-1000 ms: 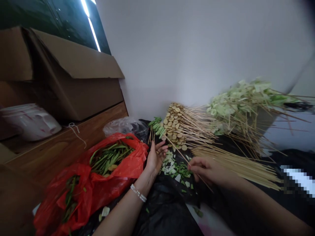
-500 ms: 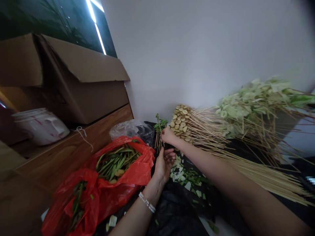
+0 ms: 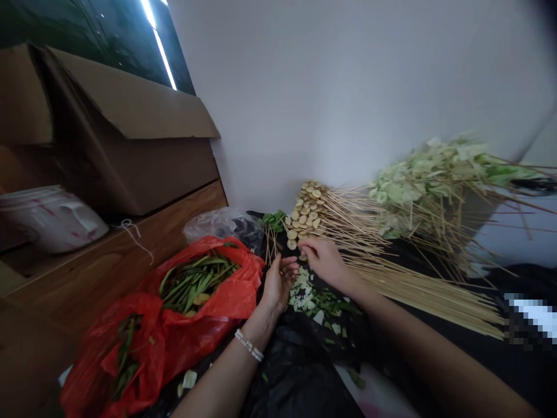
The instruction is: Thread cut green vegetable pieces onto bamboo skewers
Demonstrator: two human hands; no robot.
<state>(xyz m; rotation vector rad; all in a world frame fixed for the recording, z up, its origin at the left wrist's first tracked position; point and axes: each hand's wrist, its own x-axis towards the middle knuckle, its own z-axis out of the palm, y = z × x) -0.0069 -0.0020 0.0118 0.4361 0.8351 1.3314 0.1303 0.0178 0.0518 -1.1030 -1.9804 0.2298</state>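
Lying just past the left hand (image 3: 276, 284), open and palm up, are the greens (image 3: 274, 221); the right hand (image 3: 321, 257) pinches narrow, contents unclear, by the slices' (image 3: 308, 212) near edge, black plastic (image 3: 300, 360) stretching below.

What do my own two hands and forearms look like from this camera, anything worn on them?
Left hand: bare, a beaded bracelet of small pale beads in more than one strand. Right hand: bare, no bracelet visible. No sleeves show.
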